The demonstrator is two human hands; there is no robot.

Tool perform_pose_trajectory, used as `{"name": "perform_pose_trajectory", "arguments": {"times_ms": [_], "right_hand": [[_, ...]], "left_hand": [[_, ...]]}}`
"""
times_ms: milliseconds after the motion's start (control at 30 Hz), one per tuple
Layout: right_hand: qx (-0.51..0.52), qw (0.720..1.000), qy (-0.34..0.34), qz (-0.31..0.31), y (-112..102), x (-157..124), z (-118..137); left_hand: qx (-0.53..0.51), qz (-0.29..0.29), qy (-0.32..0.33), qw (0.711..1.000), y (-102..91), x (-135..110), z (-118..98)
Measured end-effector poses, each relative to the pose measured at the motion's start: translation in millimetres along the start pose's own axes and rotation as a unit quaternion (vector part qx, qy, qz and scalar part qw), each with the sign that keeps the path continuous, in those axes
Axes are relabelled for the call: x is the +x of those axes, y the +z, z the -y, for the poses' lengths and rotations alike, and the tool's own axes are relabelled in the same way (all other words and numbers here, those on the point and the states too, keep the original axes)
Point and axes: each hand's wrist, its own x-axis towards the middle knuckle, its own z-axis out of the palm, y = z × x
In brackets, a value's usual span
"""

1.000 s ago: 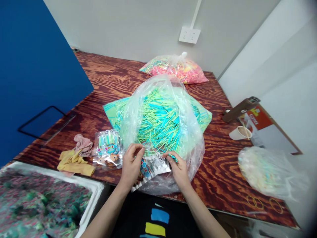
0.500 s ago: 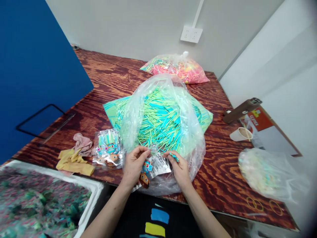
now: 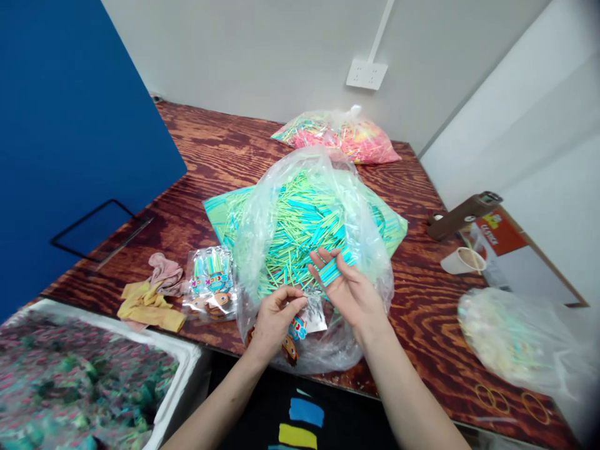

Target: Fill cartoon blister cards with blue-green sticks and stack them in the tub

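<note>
My left hand (image 3: 275, 322) pinches the top edge of a small clear printed packet (image 3: 298, 329) that bears a cartoon head. In my right hand (image 3: 359, 300), palm up with the fingers partly spread, lies a small bundle of thin blue and green sticks (image 3: 336, 269), the thumb resting over it. Both hands are over the near side of a large clear plastic bag (image 3: 250, 240), which gapes wide and holds a heap of loose blue and green sticks (image 3: 304, 215). To the left of my left hand lie filled packets (image 3: 213, 281) of the same print.
Pink and yellow cloths (image 3: 152, 303) lie at left, near a white-rimmed bin (image 3: 187, 356). A tied bag of coloured sticks (image 3: 347, 134) stands at the back. On the right are a brown bottle (image 3: 459, 217), a paper cup (image 3: 457, 262), another plastic bag (image 3: 497, 331) and rubber bands (image 3: 492, 400).
My right hand has moved away from the packet's mouth and turned palm up, showing the sticks along its fingers. My left hand keeps its pinch on the packet. The view has shifted slightly.
</note>
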Motion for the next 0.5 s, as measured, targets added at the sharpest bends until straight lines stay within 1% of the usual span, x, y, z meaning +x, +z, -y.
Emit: {"name": "perform_pose_trajectory", "arguments": {"times_ms": [67,167,267,333,400,500], "right_hand": [[0.004,1.000,0.008,-0.001,0.9,-4.4,-6.6],[-0.017,1.000,0.014,-0.014,-3.7,-11.7,-12.2],[-0.025,0.999,0.006,-0.023,-7.3,-13.6,-7.5],[-0.018,0.999,-0.020,-0.026,-6.4,-12.1,-2.1],[-0.009,0.999,-0.038,-0.025,-3.3,-10.7,0.8],[-0.004,1.000,-0.011,-0.019,1.6,-12.7,-2.5]], "left_hand": [[-0.012,0.003,-0.004,1.000,-0.9,0.2,1.8],[-0.015,-0.006,-0.010,1.000,-1.8,-0.7,2.4],[0.013,-0.002,-0.004,1.000,-0.6,-2.7,2.3],[0.022,0.007,-0.007,1.000,1.4,-4.1,2.4],[0.008,0.011,-0.015,1.000,3.6,-5.0,2.3],[-0.039,0.005,-0.026,0.999,5.8,-5.4,1.6]]}}
